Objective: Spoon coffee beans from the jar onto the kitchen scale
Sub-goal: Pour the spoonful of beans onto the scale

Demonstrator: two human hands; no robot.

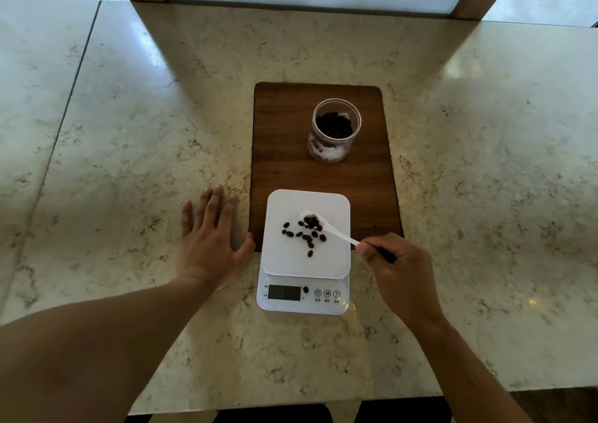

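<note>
Head view: marble table with a dark wooden board lying on it. Open clear jar stands upright on the far half of the board, coffee beans inside, no lid on. White kitchen scale sits at the near end of the board, its front part with display and three buttons hanging over onto the table. Loose beans scattered on the weighing plate, mostly centre, one lower down near the middle. Right hand pinches the handle end of a white spoon, fingers curled tight round it; spoon bowl is over the plate with a few beans in it, right above the scattered ones. Cannot tell if the bowl touches the plate. Left hand lies flat on the table just left of the board and scale, fingers spread, holding nothing, thumb near the scale's left edge. Display digits unreadable.
</note>
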